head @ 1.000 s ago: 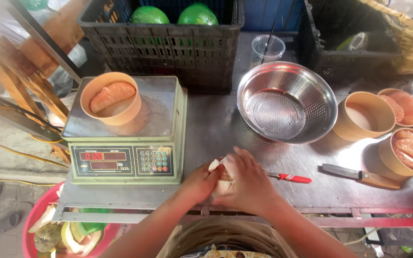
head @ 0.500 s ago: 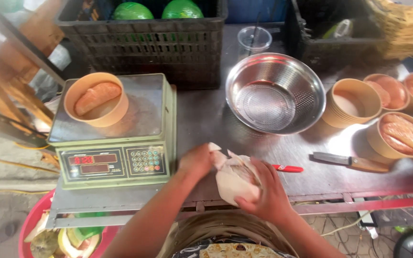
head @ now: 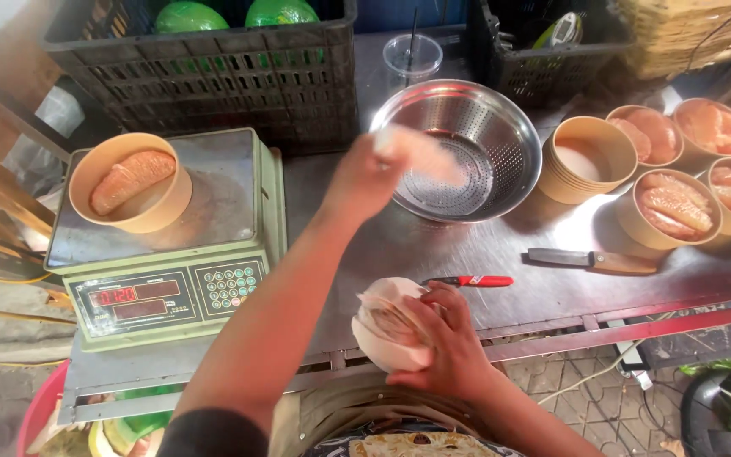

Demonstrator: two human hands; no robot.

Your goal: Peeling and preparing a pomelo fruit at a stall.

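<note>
My left hand is raised over the metal table and holds a pale piece of fruit peel just above the rim of a steel colander bowl. My right hand grips a partly peeled pale pomelo near the table's front edge. A small red-handled tool lies on the table right beside that hand.
A digital scale at left carries a paper bowl with a pomelo segment. Several paper bowls stand at right, some filled. A knife lies before them. Black crates with green fruit stand behind. A red bin sits below.
My left hand has left the pomelo and swung up and away toward the colander with a strip of peel. My right hand keeps the fruit near the front edge.
</note>
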